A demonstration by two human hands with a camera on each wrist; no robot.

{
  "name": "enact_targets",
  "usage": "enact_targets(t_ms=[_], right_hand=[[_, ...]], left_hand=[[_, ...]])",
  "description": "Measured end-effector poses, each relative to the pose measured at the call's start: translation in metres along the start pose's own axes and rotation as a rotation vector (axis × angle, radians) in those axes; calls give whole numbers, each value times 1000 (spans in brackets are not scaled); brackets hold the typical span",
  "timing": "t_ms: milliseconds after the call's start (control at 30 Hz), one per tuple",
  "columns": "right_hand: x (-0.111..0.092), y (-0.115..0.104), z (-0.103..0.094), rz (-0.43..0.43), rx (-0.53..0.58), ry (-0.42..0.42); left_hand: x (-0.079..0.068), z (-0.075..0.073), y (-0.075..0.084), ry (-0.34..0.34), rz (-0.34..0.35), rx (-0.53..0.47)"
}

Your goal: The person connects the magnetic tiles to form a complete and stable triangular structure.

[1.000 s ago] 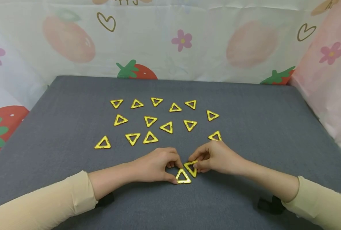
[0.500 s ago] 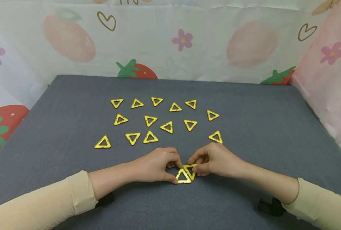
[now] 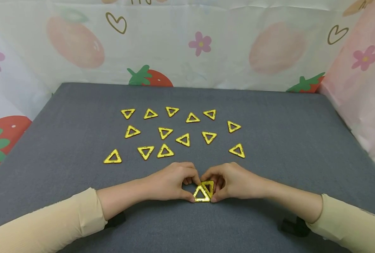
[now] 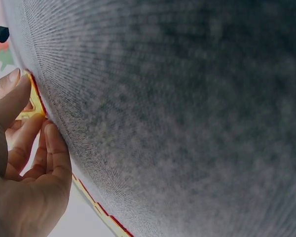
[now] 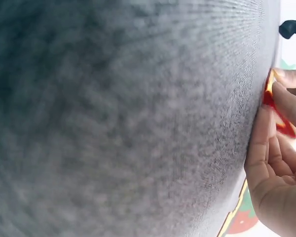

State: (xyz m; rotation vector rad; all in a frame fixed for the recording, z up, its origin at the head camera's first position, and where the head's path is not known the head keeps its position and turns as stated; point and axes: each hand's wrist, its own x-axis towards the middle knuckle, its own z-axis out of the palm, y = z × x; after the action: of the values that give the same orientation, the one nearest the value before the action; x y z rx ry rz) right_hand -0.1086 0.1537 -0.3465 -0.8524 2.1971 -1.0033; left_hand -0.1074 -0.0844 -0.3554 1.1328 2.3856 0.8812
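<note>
Two yellow triangular magnetic tiles lie edge to edge near the front middle of the table in the head view. My left hand (image 3: 173, 181) pinches the left tile (image 3: 201, 200), thumb at its lower left corner and index finger at its top. From the other side my right hand (image 3: 239, 181) holds the right tile (image 3: 208, 182), which points downward, with index finger at its upper edge and thumb by its lower tip. In the left wrist view a yellow tile (image 4: 38, 101) shows between the fingertips. The right wrist view shows a red-edged tile (image 5: 287, 127) partly covered by fingers.
Behind the hands, several more yellow triangle tiles (image 3: 165, 154) lie scattered apart on the grey tabletop (image 3: 285, 133). The closest to the right hand is a single tile (image 3: 241, 154). A printed curtain (image 3: 225, 66) borders the table at the back and sides.
The right hand has brought its tile left and down against the left hand's tile, closing the gap. Its thumb has shifted down to the tile's lower tip. The left hand stays put.
</note>
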Motion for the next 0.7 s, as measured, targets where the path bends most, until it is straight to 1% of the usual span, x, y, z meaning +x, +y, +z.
enact_targets(t_ms=[167,467,700], right_hand=[[2,0,3,-19,-13,1],[3,2,7,-37,-93,30],[4,4,7,-68,-111,16]], left_hand=[[0,0,-1,0,-1,-16],[0,0,-1,17,0,-8],[-2,-1,0,36,-4,8]])
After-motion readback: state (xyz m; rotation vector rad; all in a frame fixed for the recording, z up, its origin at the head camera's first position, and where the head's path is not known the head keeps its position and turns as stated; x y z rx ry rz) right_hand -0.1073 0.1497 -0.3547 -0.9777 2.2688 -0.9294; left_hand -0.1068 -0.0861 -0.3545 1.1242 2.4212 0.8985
